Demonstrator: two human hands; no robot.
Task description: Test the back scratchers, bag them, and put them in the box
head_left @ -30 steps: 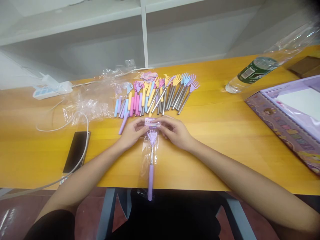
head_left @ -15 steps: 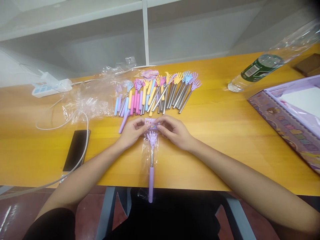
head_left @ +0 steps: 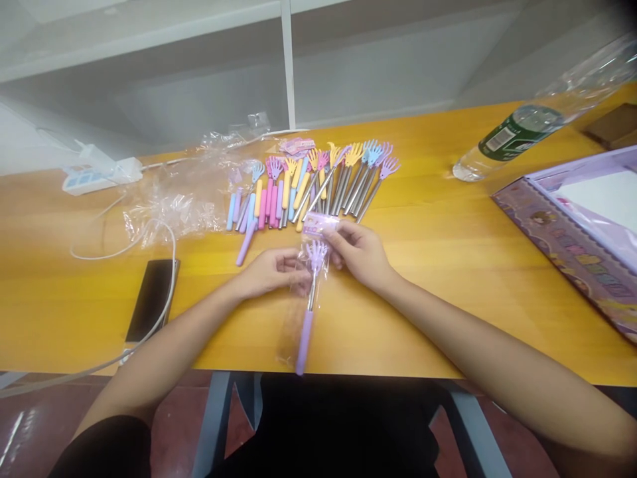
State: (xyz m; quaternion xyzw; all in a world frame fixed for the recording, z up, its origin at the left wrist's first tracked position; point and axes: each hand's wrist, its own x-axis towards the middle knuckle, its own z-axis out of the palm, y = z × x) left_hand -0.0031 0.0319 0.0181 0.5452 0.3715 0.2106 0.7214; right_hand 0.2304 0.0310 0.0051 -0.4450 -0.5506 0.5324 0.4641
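Observation:
A purple back scratcher (head_left: 304, 342) with a claw-shaped head and a metal neck lies inside a clear plastic bag with a printed purple header card. The card's right end is pinched between the thumb and fingers of my right hand (head_left: 362, 255). My left hand (head_left: 273, 271) is closed at the bag's left edge, its curled fingertips against the plastic beside the neck. Beyond both hands lie several loose back scratchers (head_left: 343, 189), some with bare metal rods, among pastel handle grips (head_left: 269, 202). A lone purple grip (head_left: 246, 244) rests nearer to me.
Crumpled clear bags (head_left: 184, 206) lie at the left, by a white power strip (head_left: 102, 174). A phone (head_left: 152, 299) with a white cable across it is near my left forearm. To the right are a tilted-looking water bottle (head_left: 520, 136) and a purple printed box (head_left: 572, 249).
The bagged back scratcher has moved up and slightly right, and tilts now. My left hand has left the card and slid down to the bag's side; my right hand keeps the card.

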